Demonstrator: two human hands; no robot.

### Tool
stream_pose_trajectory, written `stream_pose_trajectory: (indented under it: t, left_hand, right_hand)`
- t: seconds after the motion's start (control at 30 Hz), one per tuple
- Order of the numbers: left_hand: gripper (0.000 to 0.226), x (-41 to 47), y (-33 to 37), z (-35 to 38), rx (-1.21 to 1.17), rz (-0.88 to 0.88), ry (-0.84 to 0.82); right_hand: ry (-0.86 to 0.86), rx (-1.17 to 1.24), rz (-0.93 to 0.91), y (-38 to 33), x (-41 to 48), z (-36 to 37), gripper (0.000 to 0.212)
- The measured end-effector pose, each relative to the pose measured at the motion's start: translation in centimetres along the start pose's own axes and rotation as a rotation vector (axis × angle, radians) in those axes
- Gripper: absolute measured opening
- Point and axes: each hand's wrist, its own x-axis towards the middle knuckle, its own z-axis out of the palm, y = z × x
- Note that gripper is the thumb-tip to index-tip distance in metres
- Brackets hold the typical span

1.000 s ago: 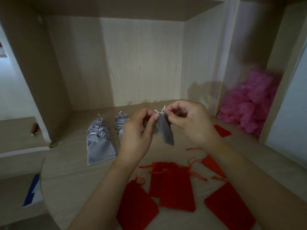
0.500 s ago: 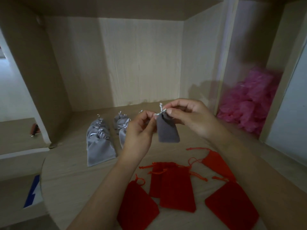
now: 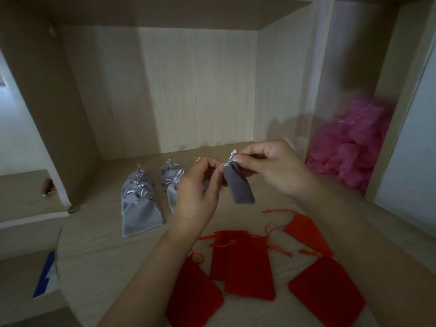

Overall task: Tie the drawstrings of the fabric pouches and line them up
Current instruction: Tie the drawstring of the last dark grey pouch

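A small grey pouch (image 3: 239, 186) hangs in the air above the wooden tabletop (image 3: 94, 251). My right hand (image 3: 271, 168) pinches its silver drawstring (image 3: 232, 155) at the gathered neck. My left hand (image 3: 200, 185) pinches the other end of the string just left of the pouch. Tied grey pouches (image 3: 139, 204) lie in a row at the left, with a second row (image 3: 172, 178) partly hidden behind my left hand. Several red pouches (image 3: 247, 267) with loose strings lie flat in front.
The table stands inside a wooden shelf recess with side walls close by. A heap of pink plastic (image 3: 354, 147) fills the compartment at the right. A blue-and-white sheet (image 3: 44, 274) lies low at the left.
The grey pouch has swung from edge-on to hanging lower right of my fingers. My right hand drew slightly right, the left hand stayed close, both still on the string.
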Motion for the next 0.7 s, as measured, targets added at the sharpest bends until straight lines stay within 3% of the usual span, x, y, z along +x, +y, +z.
stream_pose_trajectory:
  t: [0.17,0.3,0.43,0.5,0.57,0.67,0.7]
  left_hand:
    - [0.018,0.0,-0.2,-0.1,-0.003,-0.041,-0.054]
    - [0.018,1.0,-0.2,-1.4,-0.196,-0.226,-0.012]
    - [0.022,1.8,-0.4,-2.7,-0.322,-0.293,-0.017]
    - [0.017,1.5,-0.4,-2.2,-0.298,-0.271,-0.071]
    - [0.017,1.3,-0.3,-1.6,-0.312,-0.249,-0.103]
    - [0.016,1.2,-0.5,-0.9,-0.349,-0.245,-0.146]
    - [0.015,1.1,-0.5,-0.7,-0.341,-0.251,-0.163]
  right_hand:
    - [0.012,-0.482,-0.154,-0.1,-0.2,0.5,0.010]
    - [0.018,-0.797,-0.228,-0.2,0.0,-1.4,0.008]
    - [0.225,-0.619,-0.206,-1.6,-0.3,-5.2,0.007]
    - [0.211,-0.442,-0.159,-1.9,-0.3,-5.5,0.005]
    - [0.074,-0.281,-0.070,-1.6,-0.2,-4.9,0.006]
    - [-0.197,-0.069,0.153,-0.1,-0.1,-3.2,0.037]
    - [-0.262,-0.024,0.216,0.5,-0.1,-2.5,0.037]
